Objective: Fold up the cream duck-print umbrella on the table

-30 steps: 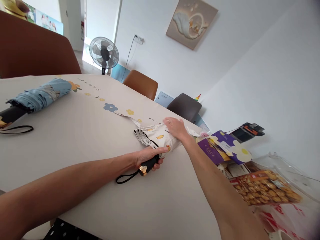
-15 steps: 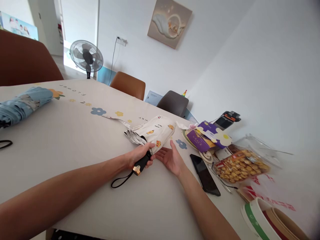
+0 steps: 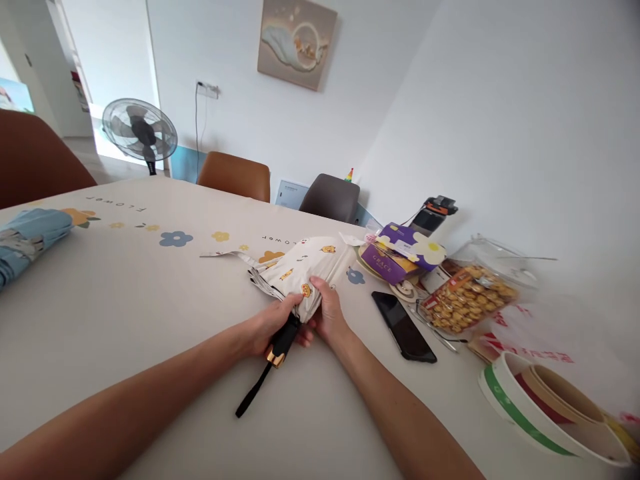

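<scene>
A white folding umbrella (image 3: 313, 260) with small cartoon prints lies between my hands, its canopy loosely gathered and pointing away from me. My left hand (image 3: 273, 327) grips it where the black handle meets the fabric; the gold-coloured handle end and a black wrist strap hang toward me. On the other side, my right hand (image 3: 327, 310) has its thumb on top of the fabric and its fingers underneath, partly hidden. The loose closing strap (image 3: 225, 254) stretches out left over the tablecloth. A second umbrella, light blue (image 3: 37, 240), rests folded at the far left.
Right of my hands lies a black phone (image 3: 404, 327). Beyond it are a purple box (image 3: 393, 263), a clear bag of brown snacks (image 3: 470, 298) and paper tubs (image 3: 530, 400). Chairs (image 3: 234, 175) and a fan (image 3: 140, 130) stand past the table (image 3: 200, 293).
My right hand has gone from open beside the umbrella to closed on its fabric. The umbrella's wrist strap now hangs straighter. The view has turned slightly right.
</scene>
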### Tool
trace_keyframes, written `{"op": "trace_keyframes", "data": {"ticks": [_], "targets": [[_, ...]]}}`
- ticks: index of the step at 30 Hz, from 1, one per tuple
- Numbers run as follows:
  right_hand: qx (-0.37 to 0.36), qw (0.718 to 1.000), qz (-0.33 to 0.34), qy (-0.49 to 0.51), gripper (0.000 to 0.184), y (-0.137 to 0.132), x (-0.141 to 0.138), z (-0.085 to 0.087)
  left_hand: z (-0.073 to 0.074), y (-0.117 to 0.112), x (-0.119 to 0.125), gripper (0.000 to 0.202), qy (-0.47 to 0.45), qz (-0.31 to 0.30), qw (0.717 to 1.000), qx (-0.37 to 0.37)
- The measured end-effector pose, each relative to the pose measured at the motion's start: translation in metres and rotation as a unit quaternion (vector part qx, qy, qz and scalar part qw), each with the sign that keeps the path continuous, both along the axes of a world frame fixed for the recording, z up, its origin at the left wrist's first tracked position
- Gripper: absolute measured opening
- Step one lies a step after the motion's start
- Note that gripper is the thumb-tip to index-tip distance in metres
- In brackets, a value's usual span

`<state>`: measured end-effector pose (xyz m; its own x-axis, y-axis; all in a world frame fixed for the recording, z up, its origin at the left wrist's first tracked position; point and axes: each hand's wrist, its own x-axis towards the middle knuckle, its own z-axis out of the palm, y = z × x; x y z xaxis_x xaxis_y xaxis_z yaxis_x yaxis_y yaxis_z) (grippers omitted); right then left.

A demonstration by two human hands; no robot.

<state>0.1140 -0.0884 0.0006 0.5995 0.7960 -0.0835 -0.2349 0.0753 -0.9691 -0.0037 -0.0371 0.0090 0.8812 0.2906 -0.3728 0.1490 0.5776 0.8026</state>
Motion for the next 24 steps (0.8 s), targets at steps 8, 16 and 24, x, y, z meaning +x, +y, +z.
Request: {"op": "trace_keyframes", "data": {"ticks": [8,16,24], "targets": [[0.045,0.979,-0.178,-0.094,0.034,0.002,0.002,0.017,0.007,0.002,-0.002,0.029,-0.006,0.092,0.995,0.048],[-0.102,0.950,-0.122,-0.268,0.042,-0.002,0.012,0.009,0.008,-0.002,-0.005,0.029,0.008,-0.011,0.997,0.076],[-0.020,0.949,-0.166,-0.269,0.036,-0.008,0.020,0.019,-0.001,0.010,-0.003,0.030,-0.048,0.025,0.998,-0.022]]}}
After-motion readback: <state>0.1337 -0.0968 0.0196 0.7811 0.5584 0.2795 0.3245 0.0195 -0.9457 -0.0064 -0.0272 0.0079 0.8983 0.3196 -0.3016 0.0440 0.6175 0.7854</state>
